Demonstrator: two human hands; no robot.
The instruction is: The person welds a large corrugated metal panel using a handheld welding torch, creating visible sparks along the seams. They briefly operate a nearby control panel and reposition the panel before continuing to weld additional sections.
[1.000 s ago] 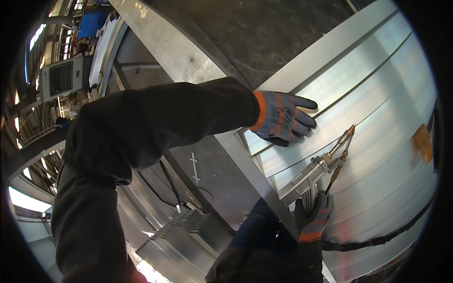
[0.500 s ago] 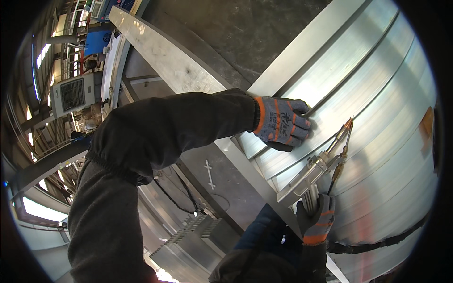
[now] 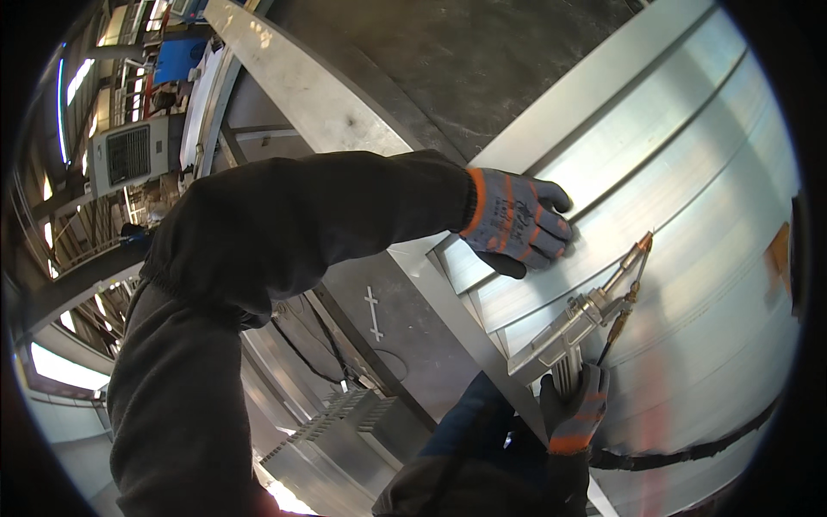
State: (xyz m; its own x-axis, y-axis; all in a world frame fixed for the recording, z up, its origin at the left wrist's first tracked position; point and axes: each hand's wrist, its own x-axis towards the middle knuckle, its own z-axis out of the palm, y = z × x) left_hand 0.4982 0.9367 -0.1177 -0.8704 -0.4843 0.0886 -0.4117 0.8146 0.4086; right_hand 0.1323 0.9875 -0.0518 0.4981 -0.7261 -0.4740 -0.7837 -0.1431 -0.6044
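Observation:
My left hand [image 3: 521, 220], in a grey and orange work glove, rests palm down on the shiny overlapping metal strips [image 3: 551, 297]. Its fingers are apart and it holds nothing. My right hand [image 3: 579, 409], gloved the same way, is wrapped round the handle of a silver welding gun [image 3: 568, 332]. The gun has a copper-coloured nozzle and a thin wire guide running alongside. Its tip points up and to the right, at or just above a seam between strips; whether it touches, I cannot tell.
A long metal bar [image 3: 319, 90] and a flat beam [image 3: 594, 82] frame the strips. A black hose [image 3: 680, 457] trails right from near my right wrist. Below left stand stepped metal blocks [image 3: 345, 439]. A pale boxy unit with a grille [image 3: 129, 157] stands far left.
The view has shifted slightly. The welding gun's tip sits a little lower and further right in the picture. My left hand stays on the strips, its upper fingers a little more spread.

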